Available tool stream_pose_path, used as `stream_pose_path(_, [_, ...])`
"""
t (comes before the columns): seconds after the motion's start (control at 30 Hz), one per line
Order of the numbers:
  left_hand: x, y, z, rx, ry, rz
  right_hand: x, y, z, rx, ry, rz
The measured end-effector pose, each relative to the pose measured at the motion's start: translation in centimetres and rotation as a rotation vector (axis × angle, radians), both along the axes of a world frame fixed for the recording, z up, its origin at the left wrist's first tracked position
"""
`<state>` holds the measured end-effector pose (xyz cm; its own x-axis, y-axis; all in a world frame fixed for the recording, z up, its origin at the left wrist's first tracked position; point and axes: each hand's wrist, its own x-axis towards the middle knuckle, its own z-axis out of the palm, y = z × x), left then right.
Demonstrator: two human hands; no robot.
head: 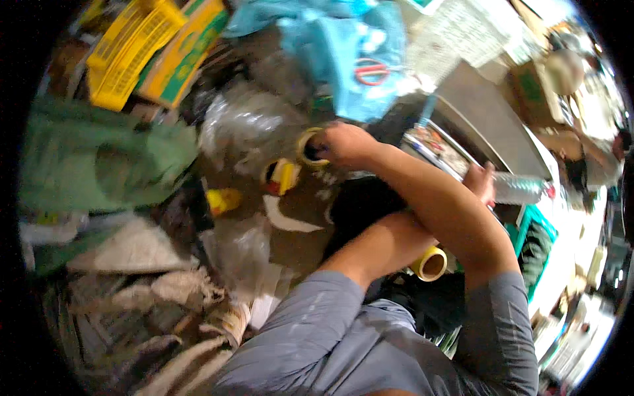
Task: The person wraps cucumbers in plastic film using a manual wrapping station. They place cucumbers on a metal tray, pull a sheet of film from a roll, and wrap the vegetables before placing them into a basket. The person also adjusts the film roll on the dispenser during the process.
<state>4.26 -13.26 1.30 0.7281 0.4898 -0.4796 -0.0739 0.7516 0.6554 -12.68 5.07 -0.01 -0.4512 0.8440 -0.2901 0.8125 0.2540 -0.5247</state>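
My forearms cross in front of me. Reaching to the left, my right hand (346,146) has its fingers hooked on a yellow-rimmed tape roll (306,148) above the floor. My left hand (480,184) lies at the edge of a shallow tray (441,148) holding small mixed bits; blur hides how its fingers close. Beside the roll, lower left, is a tape dispenser with yellow and red parts (285,177). A small yellow object (224,200) lies farther left. Below my crossed arms sits another yellow tape roll (430,265).
Clear plastic film (247,123) covers part of the floor. Red-handled scissors (371,72) rest on blue plastic sheeting (327,44). A yellow crate (133,54) and green cloth (99,158) are at left. A clear bottle (520,188) lies right, with another person (589,143) beyond.
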Motion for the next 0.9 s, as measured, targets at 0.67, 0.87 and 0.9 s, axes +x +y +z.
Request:
stream_pose_path(0.67, [-7.2, -2.6, 4.7, 0.270, -0.066, -0.545, 15.1, -44.6, 13.6, 0.691, 0.701, -1.602])
stream_pose_path(0.87, [-10.3, -7.3, 6.6, 0.299, -0.198, -0.804, 11.8, -54.1, 10.1, 0.867, 1.181, -1.868])
stream_pose_path(0.9, [-10.9, -7.9, 6.3, 0.575, -0.144, -0.831, 11.5, -55.6, 9.8, 0.898, 1.253, -1.877])
